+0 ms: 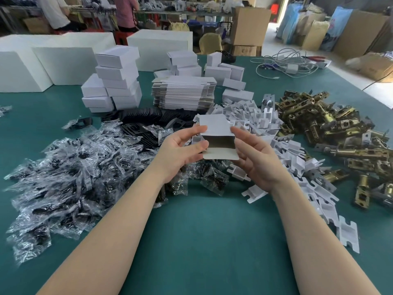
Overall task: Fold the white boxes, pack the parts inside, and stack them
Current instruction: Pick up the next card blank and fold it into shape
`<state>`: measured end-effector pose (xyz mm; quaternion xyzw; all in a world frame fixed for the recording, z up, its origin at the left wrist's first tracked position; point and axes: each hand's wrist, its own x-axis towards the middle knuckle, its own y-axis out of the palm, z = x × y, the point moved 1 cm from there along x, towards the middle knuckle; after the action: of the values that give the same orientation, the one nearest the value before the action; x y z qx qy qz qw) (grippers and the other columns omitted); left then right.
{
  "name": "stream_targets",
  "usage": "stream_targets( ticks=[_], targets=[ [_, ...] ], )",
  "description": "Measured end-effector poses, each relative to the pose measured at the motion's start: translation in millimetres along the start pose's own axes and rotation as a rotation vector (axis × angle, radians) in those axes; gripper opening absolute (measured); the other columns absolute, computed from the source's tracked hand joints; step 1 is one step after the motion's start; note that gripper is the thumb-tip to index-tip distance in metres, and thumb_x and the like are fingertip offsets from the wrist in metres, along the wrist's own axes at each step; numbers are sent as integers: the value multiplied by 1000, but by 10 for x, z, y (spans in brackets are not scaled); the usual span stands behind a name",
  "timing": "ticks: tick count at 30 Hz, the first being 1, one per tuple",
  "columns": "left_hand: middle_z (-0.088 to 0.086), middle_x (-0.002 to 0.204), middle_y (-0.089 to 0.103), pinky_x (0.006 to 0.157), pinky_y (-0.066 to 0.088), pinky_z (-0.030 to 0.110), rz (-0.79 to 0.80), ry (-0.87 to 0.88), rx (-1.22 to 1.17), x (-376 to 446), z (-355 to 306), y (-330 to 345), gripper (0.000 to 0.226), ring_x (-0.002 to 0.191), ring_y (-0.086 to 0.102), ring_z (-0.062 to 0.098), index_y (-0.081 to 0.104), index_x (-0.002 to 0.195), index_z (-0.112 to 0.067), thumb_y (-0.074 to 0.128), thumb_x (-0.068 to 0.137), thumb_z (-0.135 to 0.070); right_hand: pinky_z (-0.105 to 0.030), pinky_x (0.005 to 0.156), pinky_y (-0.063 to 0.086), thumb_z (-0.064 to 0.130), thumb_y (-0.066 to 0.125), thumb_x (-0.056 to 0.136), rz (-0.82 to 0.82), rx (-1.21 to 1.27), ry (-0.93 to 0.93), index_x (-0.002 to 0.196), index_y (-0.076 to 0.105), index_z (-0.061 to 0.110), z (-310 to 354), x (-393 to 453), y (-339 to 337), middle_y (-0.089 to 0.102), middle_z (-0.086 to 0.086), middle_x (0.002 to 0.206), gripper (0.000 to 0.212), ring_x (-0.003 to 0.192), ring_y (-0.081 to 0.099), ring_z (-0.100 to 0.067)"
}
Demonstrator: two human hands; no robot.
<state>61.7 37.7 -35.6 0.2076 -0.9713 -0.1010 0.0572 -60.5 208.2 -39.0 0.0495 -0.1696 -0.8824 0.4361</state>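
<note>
- Left hand [182, 145] and right hand [253, 154] pinch the half-opened white box [217, 133] by its side edges.
- Bare green worktop [212, 231] lies at 6 o'clock, between the forearms.

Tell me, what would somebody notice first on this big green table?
Probably the half-opened white cardboard box blank held up in the middle between the left hand and right hand. Next, the shiny heap of brass-coloured metal latch parts on the right, and the crinkly pile of clear plastic bags holding dark parts on the left.
</note>
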Motion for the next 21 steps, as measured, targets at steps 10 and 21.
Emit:
stream_targets(
  ticks=[10, 21],
  targets=[
    [-23, 106, 71, 57, 54, 19, -136, 91, 133, 13, 41, 99, 29, 75, 72, 9, 77, 90, -31, 82, 76, -6, -16, 64, 54, 16, 80, 79, -199, -336, -144, 99, 74, 30, 0, 14, 81, 62, 17, 129, 25, 95, 68, 5],
    [-17, 123, 65, 62, 57, 23, -179, 185, 187, 4, 39, 133, 27, 87, 72, 6, 77, 87, -39, 82, 79, -14, -16, 76, 54, 18, 79, 82, -301, -444, -270, 91, 74, 38, -15, 32, 119, 70, 20, 109, 23, 105, 65, 2]
  ],
)
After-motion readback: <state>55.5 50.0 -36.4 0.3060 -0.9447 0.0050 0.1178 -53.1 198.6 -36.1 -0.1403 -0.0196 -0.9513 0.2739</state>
